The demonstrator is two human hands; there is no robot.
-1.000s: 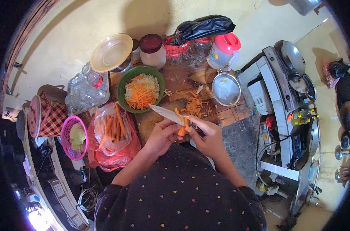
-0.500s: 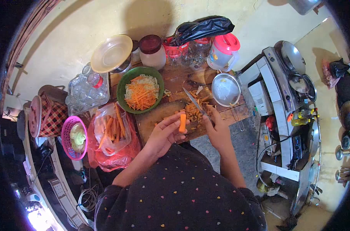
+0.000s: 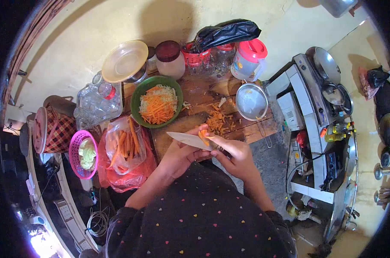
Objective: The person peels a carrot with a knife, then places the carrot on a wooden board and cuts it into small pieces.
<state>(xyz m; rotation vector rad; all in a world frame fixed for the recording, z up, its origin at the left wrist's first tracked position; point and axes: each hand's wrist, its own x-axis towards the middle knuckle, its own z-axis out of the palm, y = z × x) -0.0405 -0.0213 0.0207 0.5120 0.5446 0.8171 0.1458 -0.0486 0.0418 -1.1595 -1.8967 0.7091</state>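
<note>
Kitchen interior seen from above; pale yellow walls (image 3: 89, 36) enclosing a wooden work area.

Brown plank surface (image 3: 199, 92) set against the upper wall, its wood stained and worn; a broad soft shadow (image 3: 167, 21) falls on the plaster above; a white-tiled stand (image 3: 312, 191) lines the right side, bare grey floor (image 3: 270, 152) lying between it and the surface; pale-edged shelving (image 3: 66, 185) stands in dimness at left; a wooden strip (image 3: 39, 23) borders the upper left; intense white light (image 3: 44, 246) glares at lower left, its source indistinct.

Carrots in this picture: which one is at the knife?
The short carrot piece held between the hands, at the knife blade. The longer carrots lie together in the clear plastic bag.
</note>
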